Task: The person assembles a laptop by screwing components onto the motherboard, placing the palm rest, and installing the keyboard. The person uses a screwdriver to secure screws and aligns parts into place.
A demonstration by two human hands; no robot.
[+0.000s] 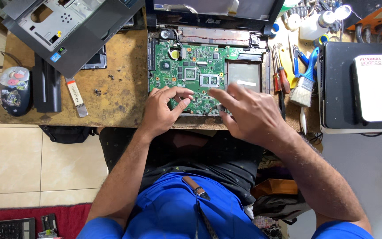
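**Both hands on the open laptop's board**

Forearms reach to a worn wooden table (111,88). On it lies an opened laptop (208,66), its green circuit board (186,71) exposed. Left hand (164,110) rests curled on the board's near edge, fingers pinched together; right hand (248,113) spreads loosely just beside it, holding nothing visible.

We're looking down on a small electronics repair workshop: an opened laptop (208,66) is lying with its green circuit board bared on a worn, stained workbench (111,93). Just right of the laptop, screwdrivers (278,75), pliers and a paintbrush (305,86) are lying loose. Left of it, a stripped laptop cover (67,31) is sitting near a mouse (13,90)
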